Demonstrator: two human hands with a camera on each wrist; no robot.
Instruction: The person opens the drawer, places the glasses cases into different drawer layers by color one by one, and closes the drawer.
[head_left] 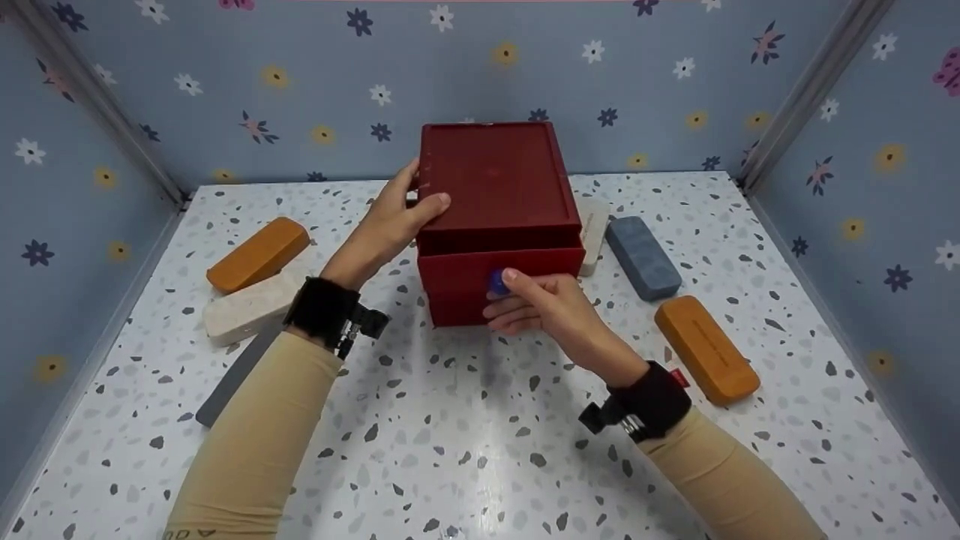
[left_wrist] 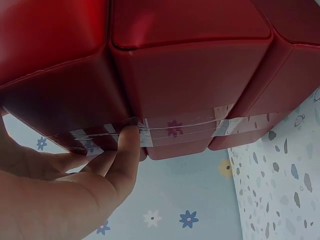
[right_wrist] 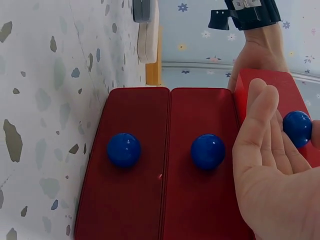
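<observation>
A red drawer box (head_left: 491,172) with three stacked drawers stands on the speckled table. Its top drawer (head_left: 454,271) is pulled out a little, leaving a dark gap under the box's top. My left hand (head_left: 390,225) holds the box's left side, thumb over the top edge. In the left wrist view its fingertips rest by clear tape (left_wrist: 175,131) across the side. My right hand (head_left: 566,315) pinches the top drawer's blue knob (head_left: 498,282) between thumb and fingers. Two lower blue knobs (right_wrist: 124,150) show in the right wrist view, on closed drawers.
To the left lie an orange oblong case (head_left: 259,255), a white one (head_left: 244,309) and a dark grey one (head_left: 234,379), partly behind my forearm. Right of the box are a white case (head_left: 595,232), a blue-grey case (head_left: 643,257) and another orange case (head_left: 706,350). Flowered walls (head_left: 465,82) enclose the table.
</observation>
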